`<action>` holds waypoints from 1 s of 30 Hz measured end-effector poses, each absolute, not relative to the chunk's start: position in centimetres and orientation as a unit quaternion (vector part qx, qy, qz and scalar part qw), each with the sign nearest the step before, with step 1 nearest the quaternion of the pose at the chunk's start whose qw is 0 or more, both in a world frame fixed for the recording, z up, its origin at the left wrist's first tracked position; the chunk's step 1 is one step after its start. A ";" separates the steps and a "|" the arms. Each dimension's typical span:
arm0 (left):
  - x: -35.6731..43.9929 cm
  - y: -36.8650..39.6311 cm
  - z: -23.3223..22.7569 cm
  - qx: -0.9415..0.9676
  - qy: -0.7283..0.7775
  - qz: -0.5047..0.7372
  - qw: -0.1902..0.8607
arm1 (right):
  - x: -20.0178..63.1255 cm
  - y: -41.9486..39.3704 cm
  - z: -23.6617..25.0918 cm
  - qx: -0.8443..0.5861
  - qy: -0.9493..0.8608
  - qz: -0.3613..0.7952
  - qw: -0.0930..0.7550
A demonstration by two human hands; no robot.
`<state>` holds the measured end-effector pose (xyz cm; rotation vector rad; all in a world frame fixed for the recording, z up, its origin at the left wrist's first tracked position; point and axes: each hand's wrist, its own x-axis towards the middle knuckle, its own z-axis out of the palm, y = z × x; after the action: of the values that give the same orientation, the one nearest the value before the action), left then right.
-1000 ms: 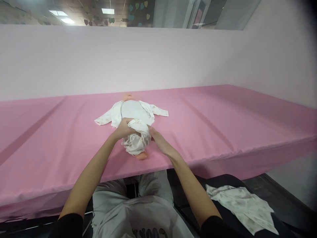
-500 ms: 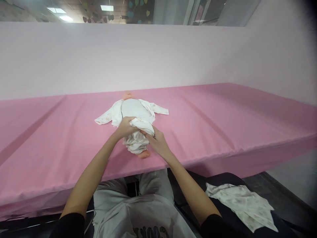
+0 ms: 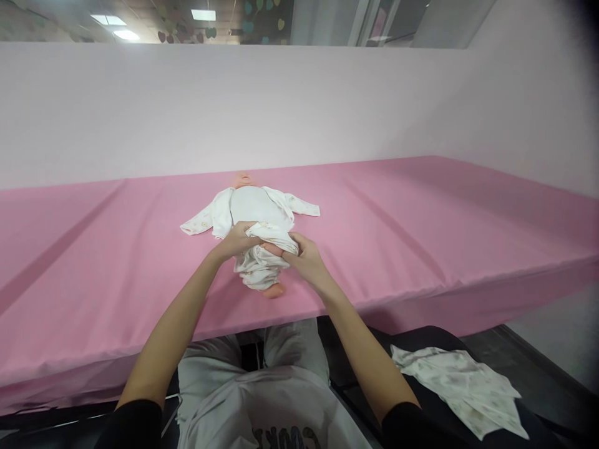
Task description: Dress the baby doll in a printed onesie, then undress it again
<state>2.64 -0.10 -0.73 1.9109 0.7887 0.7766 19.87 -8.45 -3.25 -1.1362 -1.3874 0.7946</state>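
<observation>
Baby doll [image 3: 255, 209] on its back, white trousers [image 3: 262, 265] bunched — legs half-covered

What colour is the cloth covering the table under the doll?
Plain pink, with a few long creases; the table cloth shows clearly in the head view.

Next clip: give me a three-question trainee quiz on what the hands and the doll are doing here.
1. True or false: both hands grip the bunched white garment over the doll's legs.
2. What lies on the black seat to the person's right?
3. Which part of the doll points away from the person: A head, B feet?

Key
1. True: left hand and right hand both hold it.
2. A patterned white cloth.
3. A.
</observation>
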 end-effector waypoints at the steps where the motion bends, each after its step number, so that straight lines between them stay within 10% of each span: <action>1: 2.6 0.0 -0.9 0.775 0.313 0.310 0.454 | 20.0 -8.4 -3.3 -0.472 -0.581 0.346 0.565; 30: 1.0 -0.8 0.5 0.797 0.261 0.173 0.516 | 19.4 -8.5 -4.2 -0.490 -0.463 0.386 0.630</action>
<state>0.96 -0.80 0.50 1.9156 0.6272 0.4156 19.39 -8.50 -4.19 -1.1209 -1.0599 0.8828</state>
